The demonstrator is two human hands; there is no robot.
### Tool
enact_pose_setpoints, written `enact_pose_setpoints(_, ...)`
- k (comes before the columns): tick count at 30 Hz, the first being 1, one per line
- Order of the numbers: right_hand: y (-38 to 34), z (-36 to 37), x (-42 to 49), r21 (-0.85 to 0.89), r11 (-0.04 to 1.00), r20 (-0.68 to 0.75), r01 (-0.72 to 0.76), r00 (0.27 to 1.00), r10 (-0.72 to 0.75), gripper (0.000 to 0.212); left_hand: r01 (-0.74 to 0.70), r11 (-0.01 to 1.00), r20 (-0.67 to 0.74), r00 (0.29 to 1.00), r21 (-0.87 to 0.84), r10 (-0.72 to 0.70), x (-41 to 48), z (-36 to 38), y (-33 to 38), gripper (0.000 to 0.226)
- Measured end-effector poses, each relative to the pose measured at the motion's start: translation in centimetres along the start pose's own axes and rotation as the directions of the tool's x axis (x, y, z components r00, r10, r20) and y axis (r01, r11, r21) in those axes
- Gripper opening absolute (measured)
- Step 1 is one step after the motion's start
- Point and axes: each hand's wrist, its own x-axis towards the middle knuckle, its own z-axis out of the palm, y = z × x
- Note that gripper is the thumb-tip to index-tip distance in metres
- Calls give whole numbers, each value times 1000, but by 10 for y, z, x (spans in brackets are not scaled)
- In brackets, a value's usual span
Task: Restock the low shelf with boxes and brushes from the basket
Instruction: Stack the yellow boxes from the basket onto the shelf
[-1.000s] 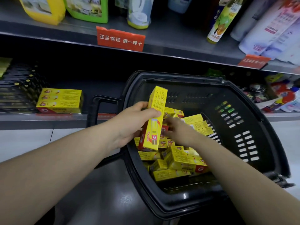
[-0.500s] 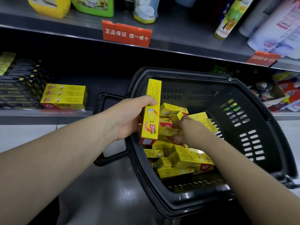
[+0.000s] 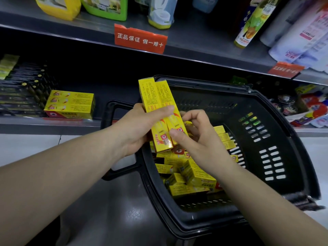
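1. Two yellow boxes (image 3: 158, 110) stand upright side by side over the basket (image 3: 195, 226), at its 10 o'clock rim.
2. Left hand (image 3: 134, 132) grips both: fingers wrapped behind, thumb across the fronts.
3. Right hand (image 3: 197, 139), at 4 o'clock of them, pinches the right box's lower end with thumb and fingers.
4. Loose boxes (image 3: 191, 174) are piled in the basket under the hands.
5. Low shelf (image 3: 53, 125), 9 o'clock: stacked boxes (image 3: 70, 105), with dark packs (image 3: 21, 93) further left.
6. Red tag (image 3: 140, 39) at 12 o'clock.

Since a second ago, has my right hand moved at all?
Yes. The right hand has risen from the loose boxes in the black basket, leftward toward its handle, and pinches a second yellow box against the first yellow box in the left hand.
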Motion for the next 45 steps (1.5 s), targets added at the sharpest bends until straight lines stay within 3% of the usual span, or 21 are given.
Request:
enact_pose_setpoints(3,8,-12,13,80,997,40,-18,999,14,14,-27,999,-20,999,45,28,1,-6,5,39)
enact_pose_setpoints(6,38,-24,41,-235,965,14,-115,993,121,16,-27,999,-53,998,41,30,3,-12,11,26)
enact_pose_setpoints(7,54,-25,52,-421,894,58,-152,979,194,18,-28,999,-54,998,38,30,3,-14,13,24)
enact_pose_setpoints(9,90,-22,69,-723,672,143,-163,915,377,46,-26,999,-56,998,37,28,3,-17,15,24)
enact_pose_setpoints(11,120,-12,76,-887,451,152,-99,860,487,64,-21,999,-63,998,35,23,3,-20,17,28)
enact_pose_setpoints(13,140,-2,78,-960,278,129,-7,875,467,64,-7,1000,-79,997,30,9,2,-22,19,35)
enact_pose_setpoints(15,147,2,78,-977,211,116,31,907,405,56,6,1000,-96,995,27,-3,2,-24,20,44)
enact_pose_setpoints(18,146,2,75,-981,189,113,35,901,419,48,20,999,-106,994,28,-17,1,-28,22,53)
enact_pose_setpoints(20,136,-3,71,-975,217,42,-52,912,407,38,31,999,-105,994,14,-29,-1,-31,24,55)
enact_pose_setpoints(23,101,-17,63,-850,439,-126,-291,922,367,29,39,999,-106,993,-30,-42,-4,-36,27,55)
enact_pose_setpoints(24,86,-22,61,-752,551,-176,-361,916,360,29,40,998,-107,993,-43,-45,-6,-37,28,55)
enact_pose_setpoints(26,52,-25,57,-391,804,-213,-448,894,394,27,44,997,-107,993,-65,-51,-9,-41,30,55)
enact_pose_setpoints(28,18,-16,52,-45,900,-128,-433,896,424,24,43,996,-108,993,-83,-52,-13,-46,31,55)
enact_pose_setpoints(31,-20,11,47,68,938,16,-339,941,338,30,31,996,-119,992,-89,-41,-18,-54,34,56)
enact_pose_setpoints(34,-43,42,52,112,960,71,-258,965,251,34,12,992,-149,988,-123,-31,-22,-67,38,56)
enact_pose_setpoints(40,-64,83,96,98,941,149,-323,940,307,30,51,986,-174,982,-160,-79,-33,-107,45,46)
enact_pose_setpoints(42,-68,98,117,12,943,248,-334,914,321,39,37,985,-214,974,-170,-74,-38,-123,46,42)
enact_pose_setpoints(45,-72,123,148,41,906,344,-422,857,383,66,-24,986,-325,945,-166,-31,-42,-148,50,46)
